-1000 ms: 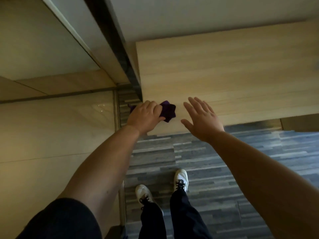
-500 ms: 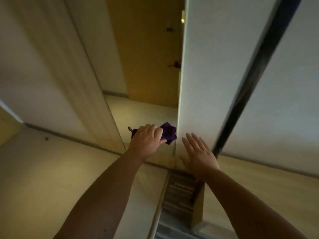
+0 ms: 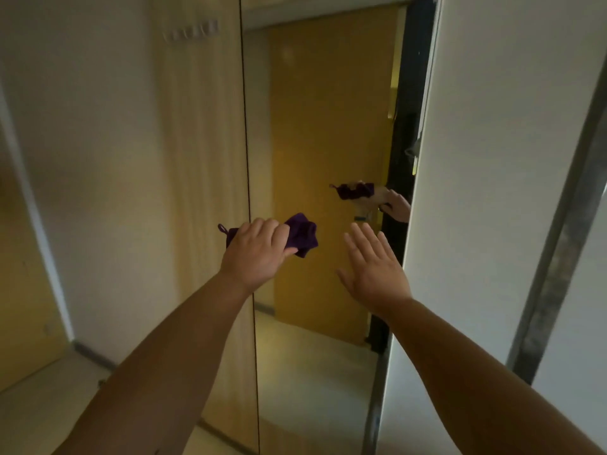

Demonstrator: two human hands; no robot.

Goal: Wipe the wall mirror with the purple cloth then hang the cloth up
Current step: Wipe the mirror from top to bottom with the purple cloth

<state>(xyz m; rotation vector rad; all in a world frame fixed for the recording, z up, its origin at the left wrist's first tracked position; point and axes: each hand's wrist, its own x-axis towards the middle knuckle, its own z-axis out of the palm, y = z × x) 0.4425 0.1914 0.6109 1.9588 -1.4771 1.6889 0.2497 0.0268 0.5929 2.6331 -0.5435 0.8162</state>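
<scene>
The view has swung up from the floor to the tall frameless wall mirror, left hand gripping the crumpled purple cloth, right hand spread empty, wiping about to begin

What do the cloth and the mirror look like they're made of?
Cloth: likely a soft, plush fabric, maybe microfibre. It is matte purple, bunches into floppy folds in the left hand, and has a small hanging loop at one end.
Mirror: apparently glass, smooth and glossy. It gives a clear reflection of the cloth, hands and a yellowish door, and shows no visible frame along its left edge.
</scene>
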